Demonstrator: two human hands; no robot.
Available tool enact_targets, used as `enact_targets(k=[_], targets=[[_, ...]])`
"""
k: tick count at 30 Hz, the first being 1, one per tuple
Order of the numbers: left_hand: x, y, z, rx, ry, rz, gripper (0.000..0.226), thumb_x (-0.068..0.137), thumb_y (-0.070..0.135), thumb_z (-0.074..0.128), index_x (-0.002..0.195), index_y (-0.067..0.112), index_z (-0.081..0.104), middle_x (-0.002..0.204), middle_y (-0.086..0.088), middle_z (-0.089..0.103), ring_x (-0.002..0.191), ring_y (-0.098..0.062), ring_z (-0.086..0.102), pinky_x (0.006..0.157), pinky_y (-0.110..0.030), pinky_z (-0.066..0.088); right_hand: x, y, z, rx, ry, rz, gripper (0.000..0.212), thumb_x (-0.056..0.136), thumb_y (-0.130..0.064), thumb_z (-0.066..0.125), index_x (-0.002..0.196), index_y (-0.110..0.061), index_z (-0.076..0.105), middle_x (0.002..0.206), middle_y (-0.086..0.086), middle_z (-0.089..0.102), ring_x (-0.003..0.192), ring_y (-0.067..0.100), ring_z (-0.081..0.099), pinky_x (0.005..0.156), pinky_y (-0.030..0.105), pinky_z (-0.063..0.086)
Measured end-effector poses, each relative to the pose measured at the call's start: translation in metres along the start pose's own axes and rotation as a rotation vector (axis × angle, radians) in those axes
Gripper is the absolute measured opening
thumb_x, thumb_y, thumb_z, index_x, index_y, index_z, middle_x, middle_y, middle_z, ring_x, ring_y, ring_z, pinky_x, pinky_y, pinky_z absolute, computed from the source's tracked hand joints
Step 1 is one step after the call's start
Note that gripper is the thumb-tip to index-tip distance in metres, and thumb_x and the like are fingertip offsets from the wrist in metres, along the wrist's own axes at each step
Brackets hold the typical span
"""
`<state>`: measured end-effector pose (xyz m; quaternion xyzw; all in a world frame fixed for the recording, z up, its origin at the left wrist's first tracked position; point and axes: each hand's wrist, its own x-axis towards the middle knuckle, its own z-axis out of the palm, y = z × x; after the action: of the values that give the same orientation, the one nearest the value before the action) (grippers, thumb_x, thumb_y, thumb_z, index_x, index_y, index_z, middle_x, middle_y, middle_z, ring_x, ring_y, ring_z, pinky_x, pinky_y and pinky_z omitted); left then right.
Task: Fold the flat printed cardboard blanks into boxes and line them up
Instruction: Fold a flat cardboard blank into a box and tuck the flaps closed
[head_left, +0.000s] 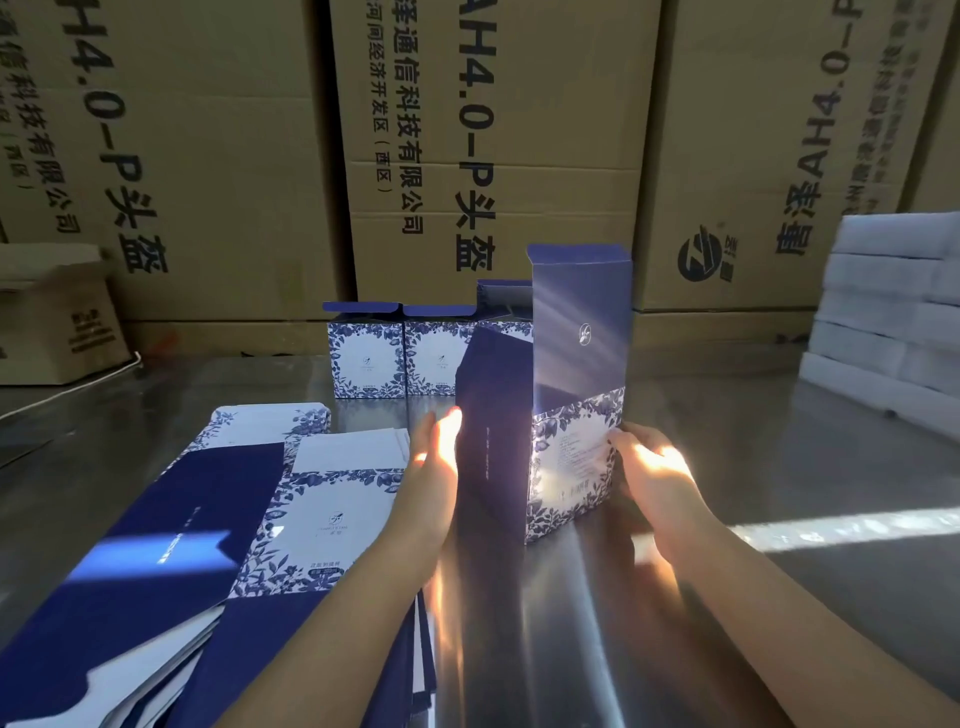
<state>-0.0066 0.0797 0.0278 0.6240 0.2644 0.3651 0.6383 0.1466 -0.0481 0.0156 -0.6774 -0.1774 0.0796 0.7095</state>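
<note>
Brown cartons (519, 156) with black print wall off the back, their tops cut off by the frame. A smaller carton (57, 322) stands at the far left, and a white stack (893, 312) at the right edge is too blurred to identify. In front lies a shiny metal table (779, 457), streaked with hard sunlight.

A box (571, 452) stands upright on the table near the middle, between the two hands. Its near face has a blue floral print, its left side is plain dark blue, and its tall lid flap (582, 322) rises straight up. The small text on it cannot be read.

The left hand (434, 462) lies flat against the dark side with its fingers straight, holding nothing. Glare washes out its fingertips.

The right hand (654, 473) touches the right edge of the printed face with its fingertips. The sun bleaches its back and the box hides what lies past the corner, so I cannot tell whether it grips or only presses.

Behind the box, a row of finished boxes (366, 358) stands side by side with lids open. Two are in plain view, and a third is mostly hidden by the lid flap.

A loose pile of flat blanks (208, 519) lies at the left, partly under the left forearm and cut off at the bottom edge.
</note>
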Motion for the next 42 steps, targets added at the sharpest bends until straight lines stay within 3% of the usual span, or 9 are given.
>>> enact_targets(k=[4, 8, 16, 20, 22, 26, 33, 37, 42], targets=[[0.002, -0.002, -0.001, 0.015, -0.048, -0.050, 0.019, 0.095, 0.056, 0.030, 0.090, 0.054, 0.049, 0.138, 0.011, 0.048, 0.131, -0.011, 0.039, 0.115, -0.044, 0.021, -0.004, -0.001, 0.001, 0.009, 0.010, -0.018, 0.009, 0.090, -0.028, 0.062, 0.088, -0.021, 0.056, 0.079, 0.000, 0.059, 0.072, 0.012, 0.057, 0.077, 0.039, 0.054], [0.007, -0.005, -0.001, 0.041, -0.050, -0.018, 0.021, 0.089, 0.061, 0.033, 0.092, 0.049, 0.050, 0.113, 0.015, 0.063, 0.124, -0.012, 0.046, 0.113, -0.046, 0.023, -0.005, -0.007, 0.003, 0.108, -0.056, 0.036, 0.012, 0.093, -0.036, 0.056, 0.095, -0.024, 0.057, 0.096, -0.005, 0.060, 0.088, 0.009, 0.058, 0.079, 0.030, 0.054], [0.004, -0.002, 0.001, -0.055, -0.031, -0.058, 0.013, 0.090, 0.060, 0.038, 0.091, 0.053, 0.049, 0.137, 0.011, 0.046, 0.120, -0.016, 0.048, 0.109, -0.044, 0.033, -0.009, -0.008, 0.008, 0.106, -0.119, 0.028, 0.020, 0.098, -0.044, 0.042, 0.115, -0.034, 0.046, 0.122, -0.007, 0.049, 0.112, 0.016, 0.049, 0.087, 0.033, 0.050], [-0.005, 0.004, 0.010, -0.160, -0.105, -0.113, 0.011, 0.097, 0.048, 0.036, 0.095, 0.057, 0.042, 0.125, 0.017, 0.036, 0.098, -0.017, 0.060, 0.070, -0.033, 0.056, -0.010, -0.011, 0.008, 0.159, -0.157, 0.068, 0.042, 0.098, -0.049, 0.039, 0.135, -0.029, 0.046, 0.132, -0.008, 0.047, 0.109, 0.014, 0.050, 0.090, 0.034, 0.050], [-0.006, 0.005, 0.010, -0.223, -0.125, -0.153, 0.018, 0.099, 0.046, 0.033, 0.091, 0.059, 0.041, 0.127, 0.020, 0.030, 0.086, -0.018, 0.067, 0.064, -0.032, 0.058, -0.010, -0.012, 0.006, 0.193, -0.172, 0.073, 0.050, 0.098, -0.051, 0.037, 0.139, -0.024, 0.045, 0.132, -0.006, 0.051, 0.111, 0.013, 0.051, 0.080, 0.030, 0.051], [-0.007, 0.007, 0.007, -0.285, -0.136, -0.168, 0.015, 0.097, 0.054, 0.036, 0.088, 0.057, 0.048, 0.151, 0.018, 0.022, 0.083, -0.028, 0.071, 0.073, -0.038, 0.057, -0.010, -0.014, 0.002, 0.249, -0.212, 0.090, 0.052, 0.097, -0.054, 0.034, 0.131, -0.019, 0.052, 0.118, -0.005, 0.061, 0.103, 0.004, 0.056, 0.089, 0.036, 0.050], [-0.006, 0.004, 0.003, -0.271, -0.201, -0.172, 0.018, 0.094, 0.053, 0.041, 0.109, 0.057, 0.048, 0.152, 0.019, 0.022, 0.082, -0.033, 0.071, 0.093, -0.046, 0.050, -0.012, -0.018, -0.003, 0.292, -0.233, 0.105, 0.044, 0.096, -0.056, 0.034, 0.102, -0.025, 0.064, 0.106, -0.004, 0.068, 0.101, 0.007, 0.061, 0.086, 0.039, 0.052], [-0.002, 0.001, 0.002, -0.282, -0.164, -0.136, 0.056, 0.091, 0.046, 0.048, 0.144, 0.041, 0.028, 0.138, 0.015, 0.035, 0.079, -0.026, 0.072, 0.065, -0.033, 0.058, -0.011, -0.018, -0.004, 0.295, -0.239, 0.094, 0.046, 0.096, -0.056, 0.033, 0.105, -0.023, 0.063, 0.103, -0.005, 0.068, 0.100, 0.007, 0.061, 0.092, 0.043, 0.050], [-0.008, 0.004, 0.006, -0.159, 0.030, -0.006, 0.051, 0.090, 0.024, 0.061, 0.135, 0.022, 0.037, 0.106, 0.003, 0.050, 0.079, -0.020, 0.060, 0.047, -0.022, 0.052, -0.013, -0.018, 0.004, 0.313, -0.304, 0.129, 0.050, 0.097, -0.055, 0.033, 0.128, -0.023, 0.054, 0.124, -0.005, 0.062, 0.112, 0.009, 0.057, 0.087, 0.035, 0.049]])
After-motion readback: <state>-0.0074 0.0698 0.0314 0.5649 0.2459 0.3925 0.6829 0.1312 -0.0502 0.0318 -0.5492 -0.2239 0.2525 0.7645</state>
